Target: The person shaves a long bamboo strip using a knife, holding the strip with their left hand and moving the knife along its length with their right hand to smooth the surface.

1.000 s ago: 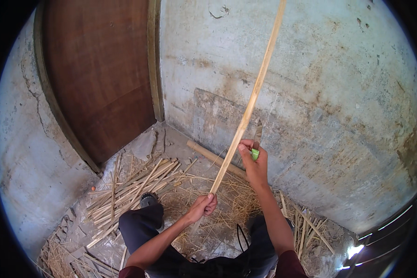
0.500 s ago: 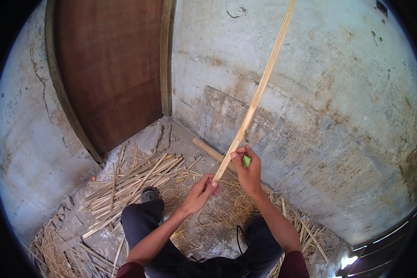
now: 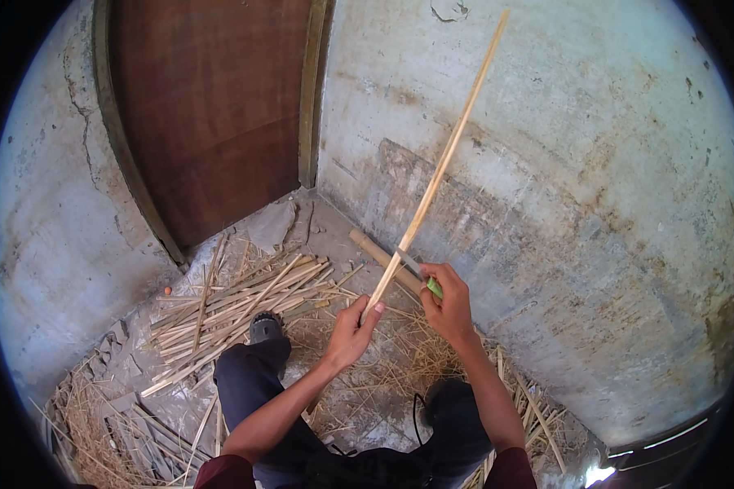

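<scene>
A long, pale bamboo strip (image 3: 436, 181) slants up and away to the right in front of the wall. Its near end is gripped in my left hand (image 3: 351, 332), with the thumb pressed along it. My right hand (image 3: 448, 303) is closed round the green handle of a knife (image 3: 434, 288). The knife's grey blade (image 3: 410, 262) lies against the strip, a little beyond my left hand; most of the handle is hidden by my fingers.
Split bamboo strips (image 3: 245, 306) lie heaped on the floor at the left, near my shoe (image 3: 265, 328). A bamboo pole (image 3: 375, 251) lies behind my hands. Shavings (image 3: 436, 359) litter the floor. A brown door (image 3: 208, 122) and a stained wall (image 3: 563, 204) stand beyond.
My right hand has shifted slightly right and down, off the strip, and the knife's blade now shows against it. The strip has turned edge-on, and its far tip has come into view.
</scene>
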The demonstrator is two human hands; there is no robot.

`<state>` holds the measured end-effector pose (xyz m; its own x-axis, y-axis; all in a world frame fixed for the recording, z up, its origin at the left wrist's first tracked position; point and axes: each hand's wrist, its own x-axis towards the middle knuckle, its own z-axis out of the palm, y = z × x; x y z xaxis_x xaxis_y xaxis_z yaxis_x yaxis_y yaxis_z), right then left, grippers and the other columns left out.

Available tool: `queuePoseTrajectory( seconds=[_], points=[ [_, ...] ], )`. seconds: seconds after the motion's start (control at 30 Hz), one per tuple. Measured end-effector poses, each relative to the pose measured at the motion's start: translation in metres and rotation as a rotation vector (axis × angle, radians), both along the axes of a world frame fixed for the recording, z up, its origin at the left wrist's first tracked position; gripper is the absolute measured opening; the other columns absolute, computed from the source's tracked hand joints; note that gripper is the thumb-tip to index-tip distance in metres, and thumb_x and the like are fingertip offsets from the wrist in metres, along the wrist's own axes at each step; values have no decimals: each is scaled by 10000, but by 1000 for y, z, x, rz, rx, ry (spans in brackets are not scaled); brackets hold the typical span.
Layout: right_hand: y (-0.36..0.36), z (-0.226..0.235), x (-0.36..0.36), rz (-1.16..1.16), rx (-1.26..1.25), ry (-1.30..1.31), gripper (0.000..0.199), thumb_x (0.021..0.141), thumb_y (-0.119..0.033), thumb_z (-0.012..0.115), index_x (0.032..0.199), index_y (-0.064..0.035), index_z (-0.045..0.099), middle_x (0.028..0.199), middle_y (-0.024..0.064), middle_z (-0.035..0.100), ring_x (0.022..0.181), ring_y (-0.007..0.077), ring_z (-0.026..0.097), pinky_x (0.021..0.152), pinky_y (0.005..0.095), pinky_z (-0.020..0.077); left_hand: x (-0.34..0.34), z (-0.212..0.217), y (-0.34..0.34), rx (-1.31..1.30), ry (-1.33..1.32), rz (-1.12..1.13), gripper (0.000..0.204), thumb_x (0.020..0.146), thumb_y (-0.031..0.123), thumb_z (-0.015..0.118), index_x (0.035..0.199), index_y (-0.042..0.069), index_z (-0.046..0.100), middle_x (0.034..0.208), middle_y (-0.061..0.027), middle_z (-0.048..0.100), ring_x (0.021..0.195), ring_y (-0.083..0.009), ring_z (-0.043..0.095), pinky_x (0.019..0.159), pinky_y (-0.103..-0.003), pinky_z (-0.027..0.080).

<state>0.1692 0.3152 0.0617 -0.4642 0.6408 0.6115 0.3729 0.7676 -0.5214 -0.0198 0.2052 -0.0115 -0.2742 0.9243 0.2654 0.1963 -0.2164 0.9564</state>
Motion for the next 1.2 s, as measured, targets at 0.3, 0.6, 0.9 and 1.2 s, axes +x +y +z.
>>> queuePoseTrajectory(
  seconds=[0.3, 0.6, 0.9, 1.2],
  points=[
    [-17, -4, -2, 189, -396, 73, 328, 956, -115, 788, 1166, -60, 542, 988, 101, 681, 916, 207, 712, 823, 362, 571, -12, -27, 1, -117, -174, -59, 405, 1168, 368, 555, 962, 22, 597, 683, 15, 425, 659, -94, 379, 590, -340, 349],
    [-18, -15, -9, 185, -195, 28, 204, 962, -150, 813, 1113, -67, 702, 1020, 97, 741, 905, 261, 746, 757, 366, 573, -16, -30, 1, -143, -203, -86, 428, 1172, 363, 534, 898, 35, 541, 681, 25, 410, 656, -94, 366, 585, -340, 338],
    [-23, -12, -6, 152, -36, -113, 278, 927, -57, 824, 1196, -99, 770, 1056, 103, 765, 867, 277, 757, 721, 377, 593, -16, -25, -5, -145, -123, -70, 412, 1161, 352, 553, 924, 15, 554, 677, -22, 434, 665, -120, 392, 596, -365, 366],
    [-29, -19, -4, 169, 53, -175, 277, 927, -85, 826, 1197, -139, 798, 985, 74, 709, 777, 224, 731, 629, 347, 564, -15, -14, -8, -114, -19, -48, 224, 1114, 248, 613, 1026, 41, 618, 748, 48, 480, 687, -58, 405, 591, -300, 328]
  ],
)
